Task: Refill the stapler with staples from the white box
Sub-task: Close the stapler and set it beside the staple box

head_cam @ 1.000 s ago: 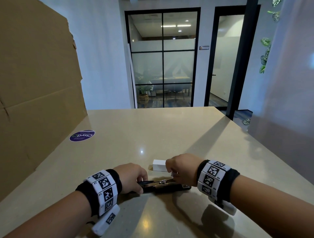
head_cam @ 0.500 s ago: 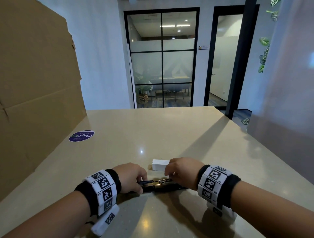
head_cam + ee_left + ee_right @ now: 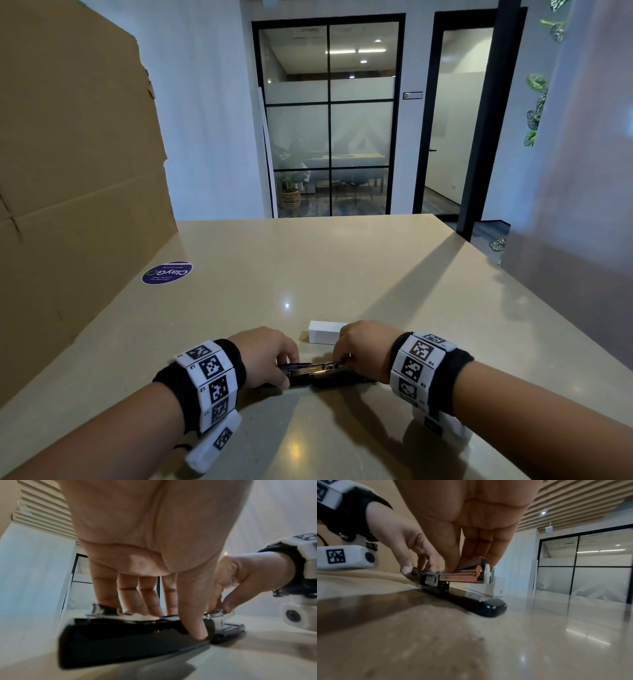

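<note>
Cardboard, a tall brown sheet (image 3: 78, 178), stands along the left edge of the beige stone table (image 3: 342, 267), which carries a purple round sticker (image 3: 167, 273) farther back and the work close to the person. The black stapler (image 3: 322, 373) lies opened flat on the table between the two hands, its cover folded out to the left and its metal magazine (image 3: 462, 574) raised over the base. The left hand (image 3: 265, 358) clamps that cover, thumb on the near side and fingers over the top. The right hand (image 3: 364, 349) pinches a strip of staples (image 3: 471, 563) and holds it tilted over the magazine's channel. The white box (image 3: 325, 331) lies just behind the stapler, near the right hand; whether it is open, or what remains inside, cannot be told. The likely trouble: the strip sits at an angle, so pressing it down could leave it riding a channel wall, jam it, or snap it into pieces; if the left hand's hold slackens, the stapler could slide on the smooth stone.
</note>
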Action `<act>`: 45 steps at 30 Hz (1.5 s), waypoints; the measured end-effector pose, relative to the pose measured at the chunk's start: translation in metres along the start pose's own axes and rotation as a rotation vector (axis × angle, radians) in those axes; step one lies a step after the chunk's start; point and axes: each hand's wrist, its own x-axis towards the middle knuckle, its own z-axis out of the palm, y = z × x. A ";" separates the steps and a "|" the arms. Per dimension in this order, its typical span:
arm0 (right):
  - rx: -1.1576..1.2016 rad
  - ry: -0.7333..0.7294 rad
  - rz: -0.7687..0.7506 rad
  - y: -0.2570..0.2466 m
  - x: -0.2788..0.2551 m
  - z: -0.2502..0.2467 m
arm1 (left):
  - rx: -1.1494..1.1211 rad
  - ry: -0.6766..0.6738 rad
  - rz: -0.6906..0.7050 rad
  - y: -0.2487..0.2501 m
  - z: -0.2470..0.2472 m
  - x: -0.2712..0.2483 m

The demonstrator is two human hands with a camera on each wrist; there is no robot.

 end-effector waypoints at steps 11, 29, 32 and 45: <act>0.066 0.001 0.049 0.010 -0.003 0.003 | -0.025 0.013 0.012 -0.004 0.001 0.001; 0.068 0.001 0.191 0.020 -0.019 0.002 | 0.027 0.179 -0.010 -0.020 -0.035 -0.011; 0.057 -0.002 0.172 0.014 -0.015 0.002 | -0.089 0.221 0.088 -0.003 -0.043 -0.007; 0.136 -0.131 0.254 0.024 -0.028 0.000 | -0.097 0.132 0.191 0.056 0.003 0.030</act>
